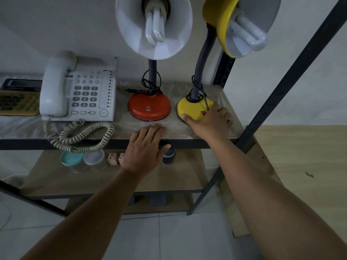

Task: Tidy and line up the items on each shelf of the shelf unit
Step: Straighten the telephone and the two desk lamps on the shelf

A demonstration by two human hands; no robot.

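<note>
- Head view: right hand [208, 119] gripped the yellow lamp base [193, 107], right of centre, beside the red lamp base [149, 107].
- Left hand [145, 147] lay flat and empty on the shelf edge [93, 142], nearer the red one.

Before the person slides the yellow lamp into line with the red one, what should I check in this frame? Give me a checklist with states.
1. Right hand grips the yellow lamp base, thumb at its front edge: ok.
2. Left hand rests flat on the shelf edge, clear of both lamps: ok.
3. Gap between the yellow base and the red lamp base: ok.
4. Yellow lamp's cord wound round its neck, not trailing: ok.
5. Phone's coiled cord hangs over the shelf edge: not ok.
6. Bases in line: cannot tell.
</note>
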